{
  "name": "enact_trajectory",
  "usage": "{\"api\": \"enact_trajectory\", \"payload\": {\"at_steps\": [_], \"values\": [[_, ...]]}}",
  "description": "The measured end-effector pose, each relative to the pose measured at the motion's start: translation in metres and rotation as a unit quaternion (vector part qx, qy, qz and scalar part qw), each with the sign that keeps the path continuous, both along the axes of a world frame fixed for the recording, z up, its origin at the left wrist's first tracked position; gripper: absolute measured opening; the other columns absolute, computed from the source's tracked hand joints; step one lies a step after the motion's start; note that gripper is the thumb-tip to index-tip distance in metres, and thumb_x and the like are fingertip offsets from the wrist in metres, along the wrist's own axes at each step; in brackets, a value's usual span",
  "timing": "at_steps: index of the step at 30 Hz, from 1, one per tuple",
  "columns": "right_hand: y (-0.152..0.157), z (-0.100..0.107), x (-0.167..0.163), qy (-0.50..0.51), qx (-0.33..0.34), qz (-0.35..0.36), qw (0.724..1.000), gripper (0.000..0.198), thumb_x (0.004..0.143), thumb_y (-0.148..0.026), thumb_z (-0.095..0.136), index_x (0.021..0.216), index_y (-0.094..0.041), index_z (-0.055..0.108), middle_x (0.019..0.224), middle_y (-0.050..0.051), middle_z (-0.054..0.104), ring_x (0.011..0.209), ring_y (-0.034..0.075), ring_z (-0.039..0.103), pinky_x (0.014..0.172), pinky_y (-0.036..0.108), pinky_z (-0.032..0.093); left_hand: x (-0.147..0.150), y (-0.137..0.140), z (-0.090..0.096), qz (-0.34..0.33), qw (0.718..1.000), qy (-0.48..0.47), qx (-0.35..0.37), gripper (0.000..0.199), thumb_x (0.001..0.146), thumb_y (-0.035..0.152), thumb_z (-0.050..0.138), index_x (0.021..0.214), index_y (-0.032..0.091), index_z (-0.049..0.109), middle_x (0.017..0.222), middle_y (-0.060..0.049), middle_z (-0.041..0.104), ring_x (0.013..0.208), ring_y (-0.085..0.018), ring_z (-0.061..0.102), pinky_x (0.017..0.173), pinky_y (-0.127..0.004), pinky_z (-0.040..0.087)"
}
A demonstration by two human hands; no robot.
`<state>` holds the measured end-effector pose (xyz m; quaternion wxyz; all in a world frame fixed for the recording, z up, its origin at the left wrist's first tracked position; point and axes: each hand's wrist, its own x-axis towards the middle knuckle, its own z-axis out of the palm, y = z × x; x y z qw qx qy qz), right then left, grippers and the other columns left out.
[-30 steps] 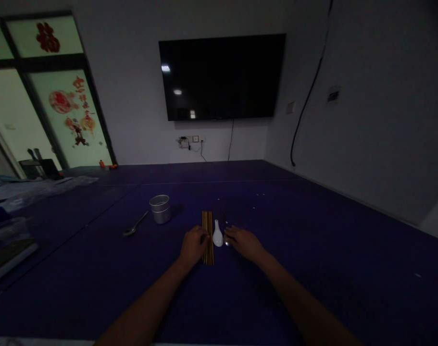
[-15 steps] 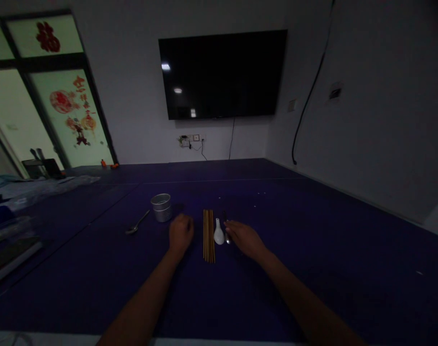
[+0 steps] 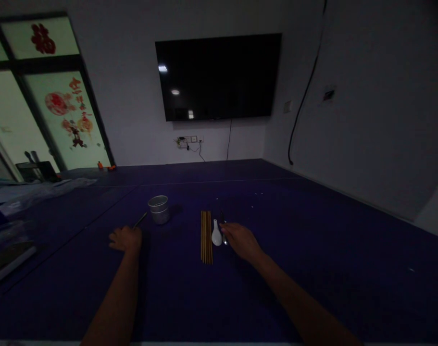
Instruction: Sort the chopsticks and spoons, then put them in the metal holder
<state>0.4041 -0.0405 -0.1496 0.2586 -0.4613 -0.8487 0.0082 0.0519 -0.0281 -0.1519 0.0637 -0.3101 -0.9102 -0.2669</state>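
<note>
My left hand (image 3: 126,239) is low over the table at the left, fingers apart, covering the bowl of a metal spoon whose handle (image 3: 141,219) sticks out behind it. Whether it touches that spoon I cannot tell. Just right of there stands a silver metal cup (image 3: 158,210). Several wooden chopsticks (image 3: 206,238) lie side by side near the middle, beside a white ceramic soup spoon (image 3: 216,235). My right hand (image 3: 241,241) has its fingers closed on a second metal spoon (image 3: 225,241), partly hidden under them, to the right of the white one.
The table (image 3: 190,298) has a dark blue-purple cover with small white specks. Plastic wrapping (image 3: 49,192) and a flat dark-topped board (image 3: 11,262) lie at the left edge. A black television (image 3: 219,77) hangs on the wall behind.
My left hand has moved left from beside the cup to over the left spoon, and its fingers have spread. My right hand stays at the other metal spoon. The view has shifted slightly.
</note>
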Motion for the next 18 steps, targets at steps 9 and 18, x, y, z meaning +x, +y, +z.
{"api": "enact_trajectory", "payload": {"at_steps": [9,18], "values": [[0.0019,-0.005,0.0019,0.015,0.018,0.021,0.999,0.037,0.095,-0.027,0.032,0.106,-0.019,0.066,0.113,0.008,0.065,0.104,0.019,0.059,0.091,0.033,0.044,-0.0017,0.0025,0.0026,0.001,0.998,-0.045,-0.049,0.037,0.075,0.025,0.041,0.102,0.01,0.063,0.117,-0.022,0.055,0.115,-0.037,0.042,0.084,-0.049,0.036],[0.0004,-0.0022,0.0013,0.018,0.02,0.019,0.999,0.036,0.095,-0.028,0.034,0.104,-0.02,0.067,0.111,0.007,0.066,0.102,0.019,0.06,0.087,0.032,0.046,-0.0026,0.0052,-0.0005,0.023,0.997,-0.054,0.057,0.028,0.076,0.024,0.046,0.094,0.012,0.064,0.109,-0.021,0.059,0.111,-0.038,0.045,0.083,-0.053,0.035]]}}
